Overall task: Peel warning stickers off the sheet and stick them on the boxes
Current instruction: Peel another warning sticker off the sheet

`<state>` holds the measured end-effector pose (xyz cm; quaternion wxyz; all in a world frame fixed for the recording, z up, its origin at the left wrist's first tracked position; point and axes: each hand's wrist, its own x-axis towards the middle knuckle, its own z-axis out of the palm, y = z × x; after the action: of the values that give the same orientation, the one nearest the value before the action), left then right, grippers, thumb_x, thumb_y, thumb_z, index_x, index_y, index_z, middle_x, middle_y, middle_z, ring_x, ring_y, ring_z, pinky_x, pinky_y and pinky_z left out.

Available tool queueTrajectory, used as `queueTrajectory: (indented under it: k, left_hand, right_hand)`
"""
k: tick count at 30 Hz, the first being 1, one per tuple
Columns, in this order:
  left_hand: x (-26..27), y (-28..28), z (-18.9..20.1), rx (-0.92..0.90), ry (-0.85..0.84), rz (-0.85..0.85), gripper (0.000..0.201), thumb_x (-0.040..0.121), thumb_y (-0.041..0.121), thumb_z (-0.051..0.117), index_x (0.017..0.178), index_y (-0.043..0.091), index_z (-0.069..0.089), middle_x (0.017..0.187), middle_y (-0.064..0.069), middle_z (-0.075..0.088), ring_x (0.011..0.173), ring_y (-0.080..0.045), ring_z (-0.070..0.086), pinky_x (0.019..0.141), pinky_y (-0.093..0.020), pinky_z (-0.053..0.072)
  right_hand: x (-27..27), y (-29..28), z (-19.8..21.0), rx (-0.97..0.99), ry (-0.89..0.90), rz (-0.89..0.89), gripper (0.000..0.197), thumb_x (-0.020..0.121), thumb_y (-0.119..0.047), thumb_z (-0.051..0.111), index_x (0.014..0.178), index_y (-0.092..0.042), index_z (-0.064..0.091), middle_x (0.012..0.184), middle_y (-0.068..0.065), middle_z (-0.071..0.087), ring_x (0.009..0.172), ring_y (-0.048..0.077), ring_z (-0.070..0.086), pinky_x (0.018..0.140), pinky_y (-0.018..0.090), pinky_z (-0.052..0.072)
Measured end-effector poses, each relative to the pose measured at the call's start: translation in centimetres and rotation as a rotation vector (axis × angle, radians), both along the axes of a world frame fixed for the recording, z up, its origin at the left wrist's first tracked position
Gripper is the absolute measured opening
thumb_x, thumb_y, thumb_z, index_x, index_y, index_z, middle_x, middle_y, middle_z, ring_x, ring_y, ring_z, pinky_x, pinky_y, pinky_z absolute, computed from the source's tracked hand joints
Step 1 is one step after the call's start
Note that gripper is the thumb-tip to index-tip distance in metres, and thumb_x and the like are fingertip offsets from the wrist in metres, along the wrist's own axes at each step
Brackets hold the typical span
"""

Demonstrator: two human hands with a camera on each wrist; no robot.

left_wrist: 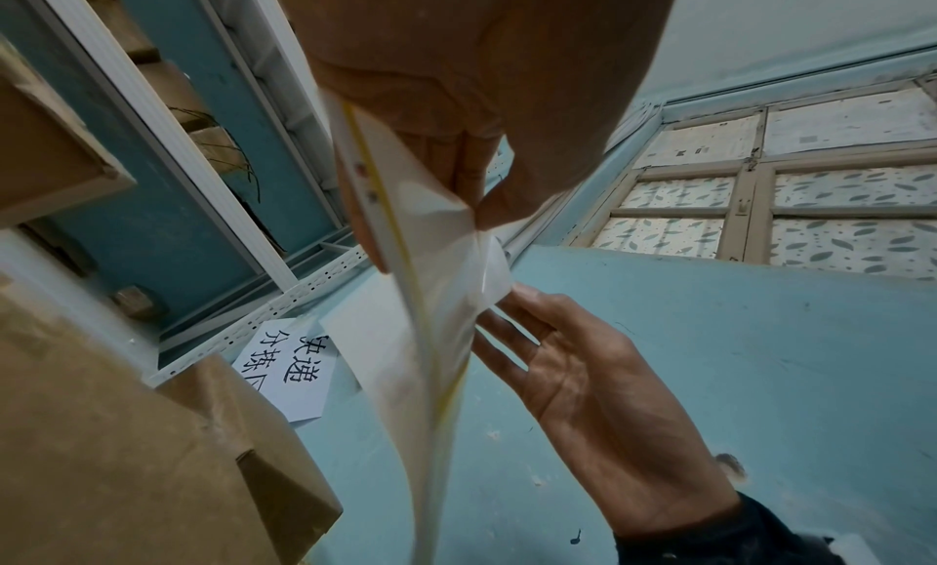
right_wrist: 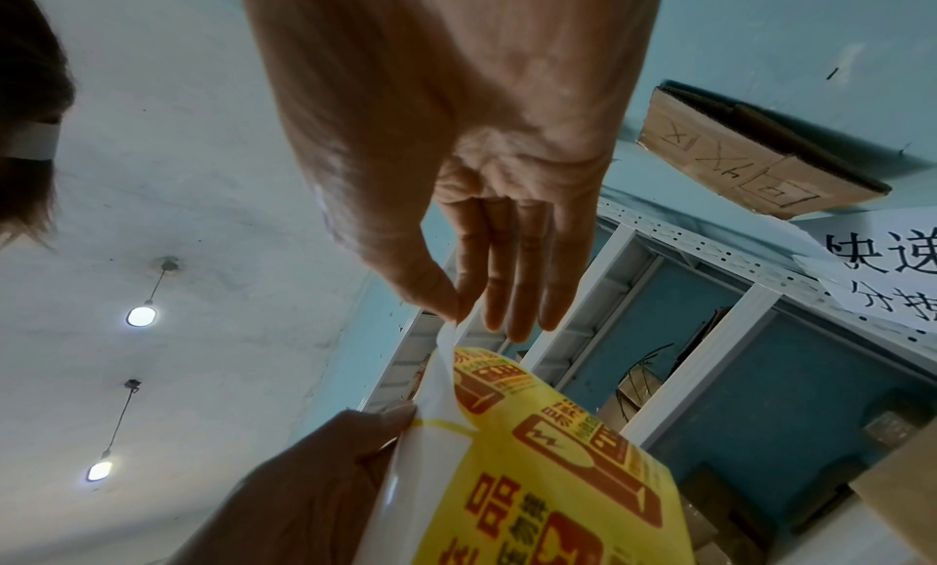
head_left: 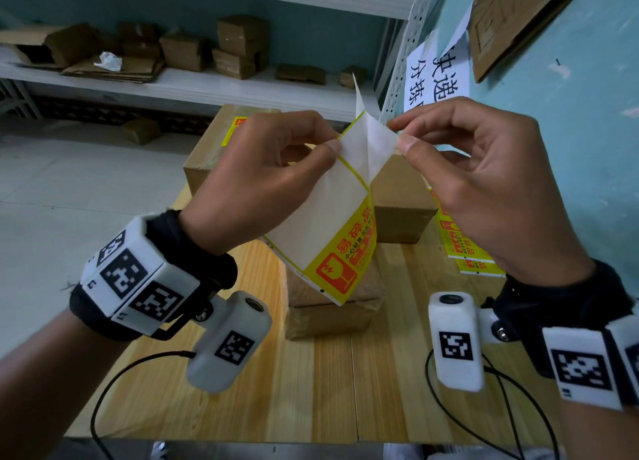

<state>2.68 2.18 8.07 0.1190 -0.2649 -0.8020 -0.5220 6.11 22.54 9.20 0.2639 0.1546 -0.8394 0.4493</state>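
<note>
I hold a sticker sheet (head_left: 321,217) up in the air between both hands, its white back toward me. Yellow and red warning stickers (head_left: 349,252) show where its lower edge curls; the right wrist view shows these stickers (right_wrist: 547,465) face on. My left hand (head_left: 333,146) pinches the sheet's upper edge. My right hand (head_left: 397,136) pinches a white corner flap (head_left: 377,141) parted from the sheet. Below stand a small cardboard box (head_left: 332,314), a larger box (head_left: 207,155) bearing a yellow sticker (head_left: 232,131), and another box (head_left: 401,204).
The boxes stand on a wooden table (head_left: 311,390) against a blue wall. More sticker sheets (head_left: 463,252) lie at its right side. White shelves (head_left: 193,86) with cardboard boxes stand behind. Camera cables (head_left: 114,383) trail over the table's front.
</note>
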Motion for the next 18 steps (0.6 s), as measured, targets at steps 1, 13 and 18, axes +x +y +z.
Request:
queueTrajectory:
  k: [1, 13, 18]
  left_hand:
    - [0.00, -0.01, 0.00, 0.000, -0.003, 0.001, 0.018, 0.097, 0.016, 0.056, 0.093, 0.007, 0.071, 0.087, -0.005, 0.072, 0.078, -0.015, 0.067, 0.067, -0.029, 0.051]
    - [-0.22, -0.03, -0.05, 0.029, -0.028, 0.030, 0.017, 0.096, 0.015, 0.057, 0.092, 0.005, 0.071, 0.087, -0.012, 0.071, 0.073, -0.019, 0.067, 0.060, -0.023, 0.048]
    - [-0.40, -0.08, -0.16, 0.039, -0.048, 0.033, 0.017, 0.096, 0.015, 0.057, 0.090, 0.006, 0.071, 0.085, -0.007, 0.071, 0.068, -0.003, 0.063, 0.059, -0.017, 0.047]
  right_hand:
    - [-0.01, 0.07, 0.01, 0.001, 0.001, -0.003, 0.004, 0.094, -0.014, 0.067, 0.091, -0.017, 0.069, 0.106, -0.003, 0.074, 0.089, 0.008, 0.069, 0.074, 0.015, 0.050]
    - [-0.22, 0.55, -0.03, -0.018, 0.003, -0.014, 0.004, 0.093, -0.013, 0.067, 0.090, -0.014, 0.070, 0.103, -0.005, 0.074, 0.084, 0.006, 0.067, 0.074, 0.017, 0.052]
    - [-0.52, 0.80, -0.22, -0.053, -0.007, -0.011, 0.005, 0.091, -0.012, 0.067, 0.089, -0.013, 0.071, 0.101, -0.005, 0.075, 0.089, 0.015, 0.070, 0.086, 0.040, 0.061]
